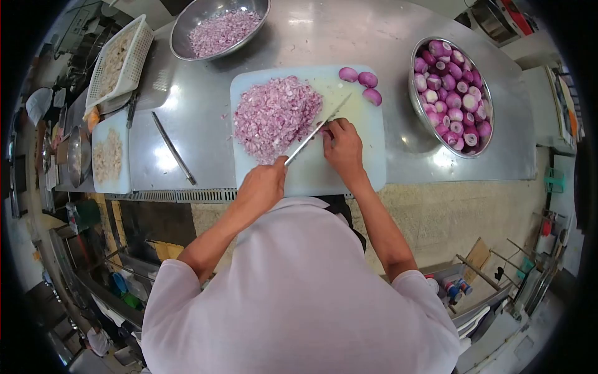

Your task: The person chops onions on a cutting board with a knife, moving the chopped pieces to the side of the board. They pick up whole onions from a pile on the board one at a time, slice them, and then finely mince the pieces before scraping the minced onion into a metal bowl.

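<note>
My left hand [263, 189] is closed around the handle of a knife [308, 140]. The blade points away to the upper right, over the white cutting board [314, 177]. My right hand [344, 149] lies beside the blade with its fingers bent together on a purple onion piece [323, 128], mostly hidden by the fingers. Left of the blade is a big heap of chopped red onion [274, 115]. Several peeled onion halves [367, 79] rest at the board's upper right corner.
On the steel table [411, 168], a bowl of whole peeled onions [412, 93] stands right, and a bowl of chopped onion [180, 40] stands at the back left. A metal rod-like tool [172, 148], a second board [124, 181] with pale pieces and a white basket [140, 53] are left.
</note>
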Motion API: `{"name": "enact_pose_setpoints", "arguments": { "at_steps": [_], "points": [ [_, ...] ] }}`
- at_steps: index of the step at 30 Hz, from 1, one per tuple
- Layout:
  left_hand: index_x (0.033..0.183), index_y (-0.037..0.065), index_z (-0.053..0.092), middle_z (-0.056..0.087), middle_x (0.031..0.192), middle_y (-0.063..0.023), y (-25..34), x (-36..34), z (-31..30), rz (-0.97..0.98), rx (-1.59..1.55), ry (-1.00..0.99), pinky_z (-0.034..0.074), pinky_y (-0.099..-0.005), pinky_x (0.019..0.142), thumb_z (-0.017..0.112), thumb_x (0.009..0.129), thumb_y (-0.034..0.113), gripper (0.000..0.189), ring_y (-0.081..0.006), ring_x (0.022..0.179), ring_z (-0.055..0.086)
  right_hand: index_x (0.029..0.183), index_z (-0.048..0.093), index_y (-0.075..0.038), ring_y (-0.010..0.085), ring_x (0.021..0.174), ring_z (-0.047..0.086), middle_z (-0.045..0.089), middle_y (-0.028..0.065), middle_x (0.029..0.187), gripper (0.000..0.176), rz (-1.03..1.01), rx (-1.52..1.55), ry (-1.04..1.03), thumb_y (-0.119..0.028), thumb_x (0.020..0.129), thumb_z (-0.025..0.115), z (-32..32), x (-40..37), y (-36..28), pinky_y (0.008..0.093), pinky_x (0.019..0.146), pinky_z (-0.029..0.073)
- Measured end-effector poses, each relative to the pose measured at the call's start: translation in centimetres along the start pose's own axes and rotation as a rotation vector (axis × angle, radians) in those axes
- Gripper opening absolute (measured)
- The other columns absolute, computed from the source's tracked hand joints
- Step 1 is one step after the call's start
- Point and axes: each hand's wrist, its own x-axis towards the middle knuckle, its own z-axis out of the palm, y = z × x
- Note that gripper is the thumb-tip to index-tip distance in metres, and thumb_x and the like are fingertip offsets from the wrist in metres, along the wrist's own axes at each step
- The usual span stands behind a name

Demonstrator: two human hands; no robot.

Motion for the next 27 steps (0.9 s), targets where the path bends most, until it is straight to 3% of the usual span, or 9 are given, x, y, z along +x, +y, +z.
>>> {"name": "enact_pose_setpoints", "arguments": {
  "at_steps": [27],
  "points": [
    [0.117,0.001,0.056,0.06,0.068,-0.0266,-0.4,-0.2,-1.2,0.018,0.024,-0.069,0.045,-0.054,0.061,0.056,0.09,0.003,0.026,-0.0461,0.067,0.06,0.087,0.061,0.0,0.0342,0.083,0.059,0.06,0.014,0.089,0.01,-0.004,0.117,0.145,0.003,0.077,0.064,0.2,-0.8,0.1,0.0429,0.073,0.049]
  ]
}}
